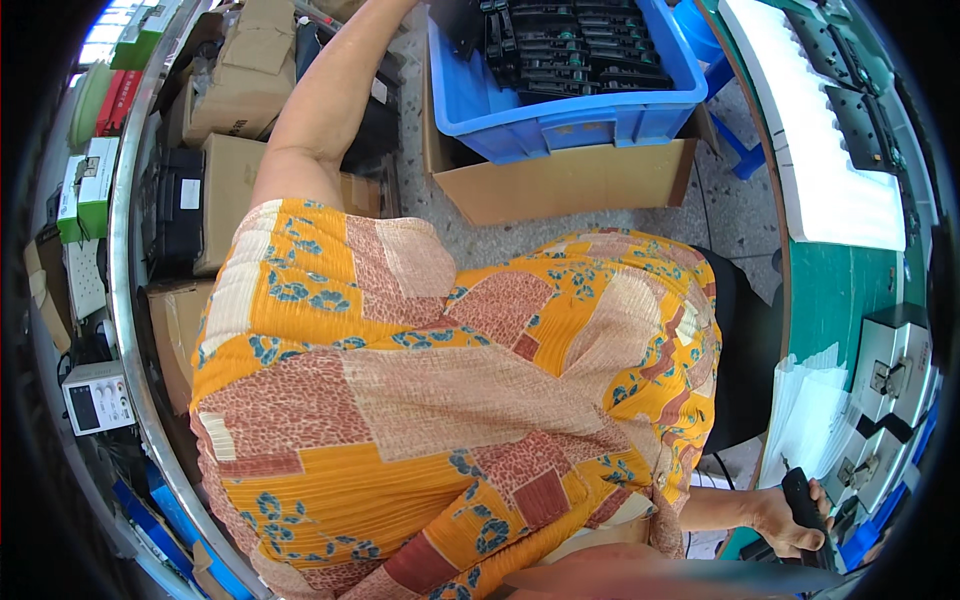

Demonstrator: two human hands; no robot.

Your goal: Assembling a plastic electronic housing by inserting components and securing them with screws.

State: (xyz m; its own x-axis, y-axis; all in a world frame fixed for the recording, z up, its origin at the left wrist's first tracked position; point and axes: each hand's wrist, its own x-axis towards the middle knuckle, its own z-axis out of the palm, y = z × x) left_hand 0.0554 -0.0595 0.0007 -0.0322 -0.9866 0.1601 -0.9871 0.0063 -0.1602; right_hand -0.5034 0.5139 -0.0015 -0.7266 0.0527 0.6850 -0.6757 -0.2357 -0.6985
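My left arm [325, 100] stretches up past the top edge beside a blue plastic bin [570, 130]; its hand lies outside the picture. Rows of black slotted parts [570, 50] fill the bin, and a flat black piece [456, 25] rests at its left corner, near my wrist. At the lower right, my right hand [785, 522] is closed around a black powered screwdriver [802, 498], whose thin metal bit points up and to the left. Beside the hand, clear plastic sheets or bags [808, 415] lie on the green bench mat [835, 300].
A cardboard box [570, 185] supports the bin. White foam [800, 130] with black parts lies along the bench, near metal fixtures with latches [888, 378]. To the left are stacked cartons [235, 180], a metal rail [122, 250] and a white instrument box [98, 398]. A blue stool [745, 160] stands behind the bin.
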